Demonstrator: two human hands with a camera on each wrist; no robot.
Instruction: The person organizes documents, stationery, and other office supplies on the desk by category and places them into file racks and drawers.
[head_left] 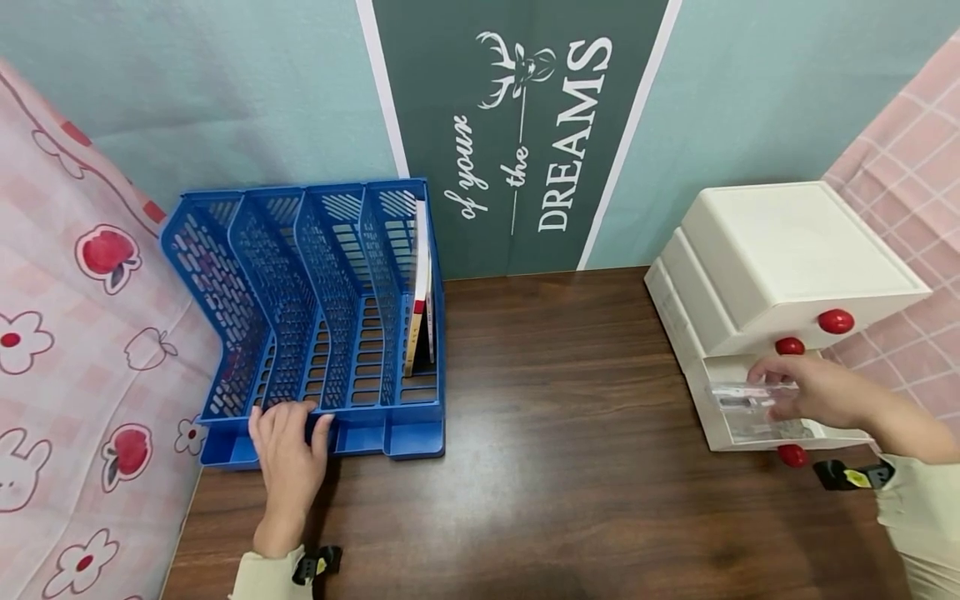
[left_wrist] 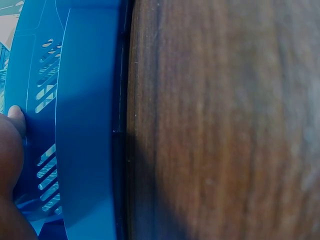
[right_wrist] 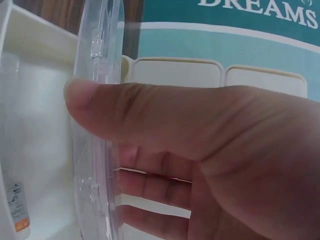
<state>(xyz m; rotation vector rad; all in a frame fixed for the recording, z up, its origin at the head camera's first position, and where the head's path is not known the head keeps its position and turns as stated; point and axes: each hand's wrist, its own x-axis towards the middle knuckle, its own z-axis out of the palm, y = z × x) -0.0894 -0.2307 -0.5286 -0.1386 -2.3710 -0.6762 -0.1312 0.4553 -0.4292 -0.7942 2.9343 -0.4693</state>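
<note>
A blue desktop file rack [head_left: 322,408] with upright mesh dividers stands on the left of the table. My left hand [head_left: 288,446] grips its front rim, fingers over the edge; in the left wrist view the thumb [left_wrist: 16,117] lies against the blue plastic. On the right is a white drawer unit [head_left: 817,242] with red round knobs, its lowest drawer [head_left: 716,421] pulled out. My right hand [head_left: 832,396] pinches a clear plastic case [right_wrist: 97,195] between thumb and fingers, over that drawer. What the case holds is not clear.
Thin books [head_left: 417,308] stand in the rack's right compartment. Inside the drawer lies a small white tube [right_wrist: 19,210] with an orange end. Pink curtains [head_left: 82,333] hang at both sides, and a green printed cloth [head_left: 517,133] backs the brown wooden table [head_left: 547,467].
</note>
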